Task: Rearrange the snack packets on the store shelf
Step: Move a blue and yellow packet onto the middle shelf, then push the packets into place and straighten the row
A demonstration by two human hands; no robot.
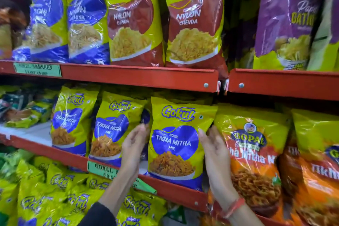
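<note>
A yellow-and-blue Gokul Tikha Mitha Mix packet stands upright on the middle red shelf. My left hand presses against its left edge with the fingers stretched upward. At the packet's right edge is my right hand, thumb on the front and fingers behind. The packet is held between both hands. Two more packets of the same kind stand to its left on this shelf.
Orange Gopal packets crowd the right side, touching my right hand. The upper shelf carries Nylon Chevda, blue and purple packets. Several Gokul packets fill the lower shelf. Green price labels hang on the shelf lips.
</note>
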